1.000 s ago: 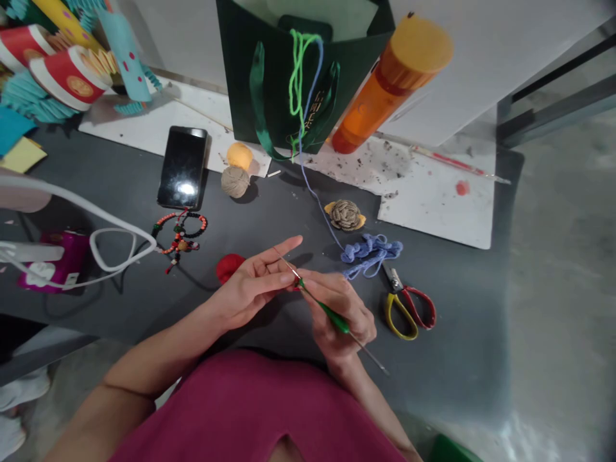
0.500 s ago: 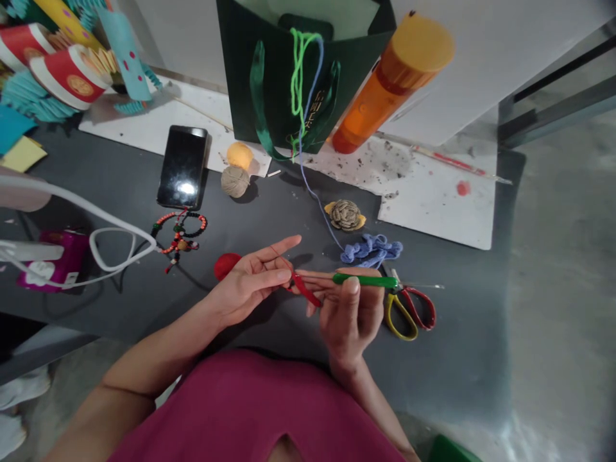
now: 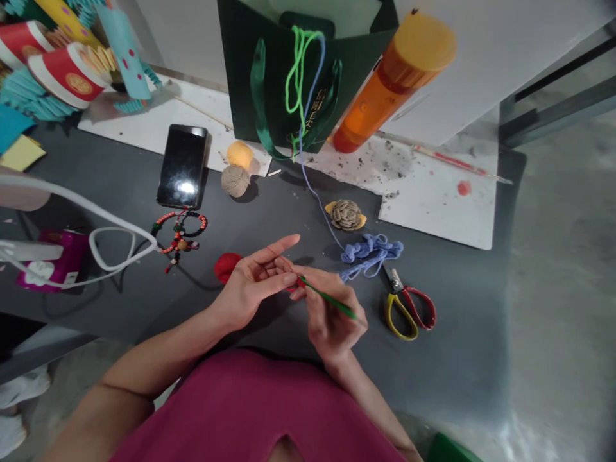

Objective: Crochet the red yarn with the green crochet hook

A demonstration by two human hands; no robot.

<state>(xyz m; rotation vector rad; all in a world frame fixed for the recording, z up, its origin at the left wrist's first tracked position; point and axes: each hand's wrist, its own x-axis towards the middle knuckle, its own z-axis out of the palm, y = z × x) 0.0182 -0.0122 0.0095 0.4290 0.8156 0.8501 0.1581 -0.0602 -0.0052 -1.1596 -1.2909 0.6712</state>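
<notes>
My right hand (image 3: 331,314) is shut around a green-handled crochet hook (image 3: 331,301), with its tip pointing left into a small red crocheted piece (image 3: 299,283). My left hand (image 3: 255,280) pinches that piece between its fingertips, its index finger raised. A thin red yarn strand runs over that finger from a red yarn ball (image 3: 228,267), which lies just left of the hand on the dark grey table (image 3: 289,385). The hands nearly touch, and my fingers hide most of the crocheted piece.
Scissors with red and yellow handles (image 3: 409,312) and a bundle of blue yarn (image 3: 370,255) lie right of my hands. Farther off are a phone (image 3: 182,167), a beaded bracelet (image 3: 179,232), a twine ball (image 3: 235,181), a green bag (image 3: 274,70) and an orange bottle (image 3: 394,83).
The hook has swung from lying level across my right hand to slanting down-right, its tip now at the red piece. My right hand has moved slightly left and closed around the hook.
</notes>
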